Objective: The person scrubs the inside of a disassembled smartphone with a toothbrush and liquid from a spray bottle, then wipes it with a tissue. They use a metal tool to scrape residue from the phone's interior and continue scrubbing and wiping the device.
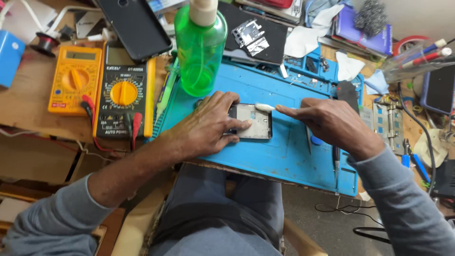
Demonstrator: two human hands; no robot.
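A phone frame (pixel 256 124), dark-edged with a pale grey inside, lies flat on a blue work mat (pixel 279 156). My left hand (pixel 208 125) rests over its left side, thumb and fingers pressing it down. My right hand (pixel 327 121) pinches a small white swab (pixel 264 107) whose tip touches the frame's upper right corner. A green plastic spray bottle (pixel 200 52) stands just behind my left hand.
Two yellow multimeters (pixel 76 78) (pixel 124 97) with red and black leads lie at the left. A black phone (pixel 135 26) leans behind them. Tweezers and tools (pixel 336 161) lie on the mat's right. White tissues (pixel 308 35), a small vise (pixel 391 121) and cables crowd the right side.
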